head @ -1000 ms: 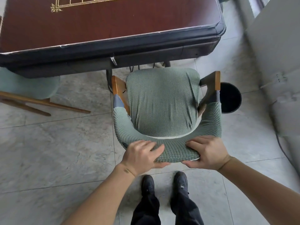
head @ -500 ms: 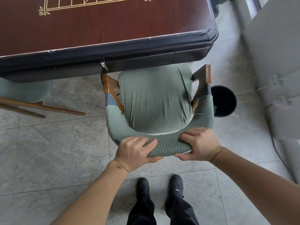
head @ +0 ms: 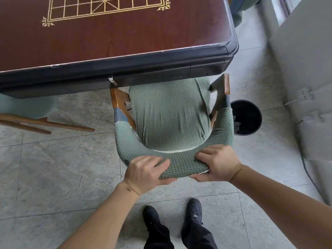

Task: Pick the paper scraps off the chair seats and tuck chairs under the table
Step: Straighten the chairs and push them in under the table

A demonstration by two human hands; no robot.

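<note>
A chair (head: pixel 170 115) with a green knitted cover and wooden arms stands in front of me, the front of its seat under the edge of the dark red table (head: pixel 125 56). My left hand (head: pixel 145 172) grips the curved backrest from the left, fingers over the top and thumb beneath. My right hand (head: pixel 217 163) grips the same backrest from the right. No paper scrap shows on the seat.
A black bin (head: pixel 246 117) with white scraps inside stands on the tiled floor right of the chair. Another green chair (head: pixel 27 108) with wooden legs sits at the left, partly under the table. A white wall with a cable runs along the right.
The chair has slid forward, and more of its seat now lies under the table edge. Both hands kept hold of the backrest and moved with it.
</note>
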